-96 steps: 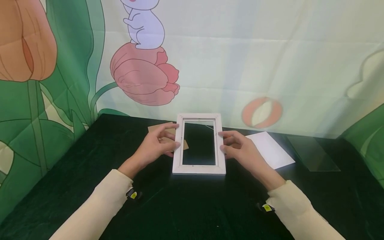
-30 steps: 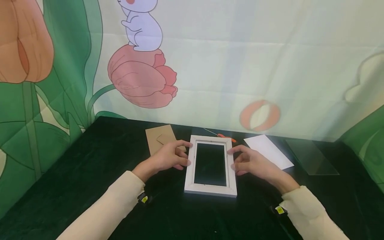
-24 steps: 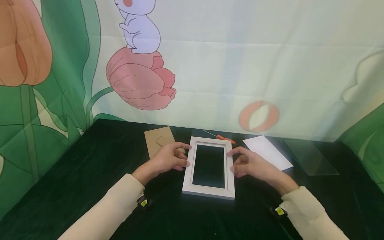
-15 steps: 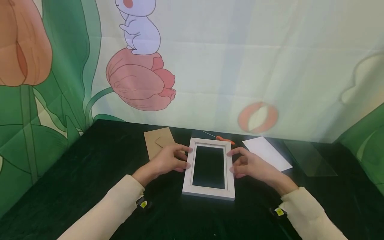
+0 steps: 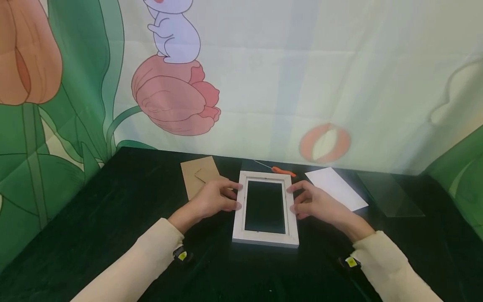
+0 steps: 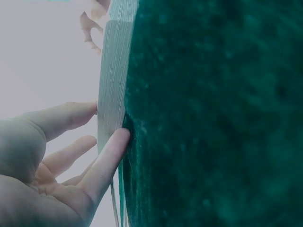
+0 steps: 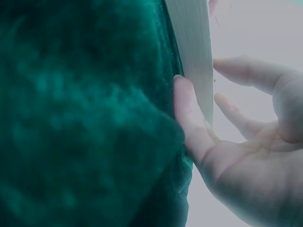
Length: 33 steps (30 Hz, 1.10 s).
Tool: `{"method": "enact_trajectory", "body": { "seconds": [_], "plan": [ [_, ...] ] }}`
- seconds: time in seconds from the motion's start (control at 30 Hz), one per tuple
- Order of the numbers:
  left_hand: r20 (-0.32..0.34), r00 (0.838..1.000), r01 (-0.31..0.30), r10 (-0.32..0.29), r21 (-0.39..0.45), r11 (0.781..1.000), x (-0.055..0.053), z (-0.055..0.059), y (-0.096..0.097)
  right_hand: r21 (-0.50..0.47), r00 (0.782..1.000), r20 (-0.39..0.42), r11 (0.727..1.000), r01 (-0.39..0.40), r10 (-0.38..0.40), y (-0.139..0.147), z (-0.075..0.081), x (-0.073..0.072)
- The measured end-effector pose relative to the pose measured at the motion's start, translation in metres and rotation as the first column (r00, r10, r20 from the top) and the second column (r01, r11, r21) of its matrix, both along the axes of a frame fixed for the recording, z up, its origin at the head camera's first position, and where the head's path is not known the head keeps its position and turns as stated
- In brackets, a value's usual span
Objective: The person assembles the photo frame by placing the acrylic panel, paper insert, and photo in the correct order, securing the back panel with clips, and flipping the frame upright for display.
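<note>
A white picture frame lies nearly flat on the dark green cloth in the head view, recessed side up, with cloth showing through its opening. My left hand holds its left bar between fingers and thumb. Along the opposite bar, my right hand grips in much the same way. The left wrist view has the frame's side edge between the left thumb and fingertips. In the right wrist view, the right hand meets the other edge, its fingertips right at the wood.
Behind my left hand lies a brown backing board with a stand flap. An orange-handled screwdriver rests just beyond the frame. To the right are a white sheet and a clear pane. A printed curtain hangs behind the table.
Compared with the oldest frame, both hands have brought the picture frame nearer and slightly right and laid it flatter, uncovering the screwdriver. Over the last second, hands and frame have hardly moved.
</note>
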<state>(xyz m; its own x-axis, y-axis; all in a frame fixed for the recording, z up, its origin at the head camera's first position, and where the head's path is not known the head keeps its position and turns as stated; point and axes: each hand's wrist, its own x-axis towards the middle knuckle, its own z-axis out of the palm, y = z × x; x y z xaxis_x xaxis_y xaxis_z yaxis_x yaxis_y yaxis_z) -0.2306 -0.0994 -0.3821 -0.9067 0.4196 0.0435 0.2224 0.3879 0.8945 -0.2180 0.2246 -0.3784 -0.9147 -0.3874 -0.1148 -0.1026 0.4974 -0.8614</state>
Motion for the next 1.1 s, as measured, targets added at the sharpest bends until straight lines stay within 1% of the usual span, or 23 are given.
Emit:
{"method": "enact_trajectory", "body": {
  "seconds": [0.23,0.47,0.63,0.7,0.93,1.1],
  "plan": [
    [-0.007,1.000,0.019,-0.019,-0.007,1.000,-0.0006,0.0018,-0.0011,0.006,1.000,-0.005,1.000,0.005,-0.005,-0.0012,0.0013,-0.0012],
    [0.044,0.998,0.038,-0.038,0.003,0.999,-0.0006,0.0014,-0.0031,0.025,1.000,-0.018,1.000,-0.001,0.001,-0.0020,0.0010,0.0001],
    [0.057,0.997,0.050,-0.050,-0.002,0.999,-0.0002,0.0008,-0.0048,0.036,1.000,-0.018,0.999,-0.007,0.008,-0.0016,0.0000,-0.0001],
    [0.062,0.997,0.051,-0.051,-0.005,0.999,-0.0001,-0.0002,-0.0048,0.036,1.000,-0.014,0.999,-0.011,0.012,-0.0012,-0.0002,0.0006],
    [0.050,0.998,0.034,-0.031,-0.052,0.998,0.0001,-0.0023,-0.0056,0.067,1.000,-0.010,0.998,-0.021,0.022,-0.0030,0.0009,0.0018],
    [0.051,0.998,0.040,-0.038,-0.047,0.998,0.0003,-0.0019,-0.0062,0.065,1.000,-0.012,0.998,-0.022,0.023,-0.0031,0.0015,0.0017]
  ]
}}
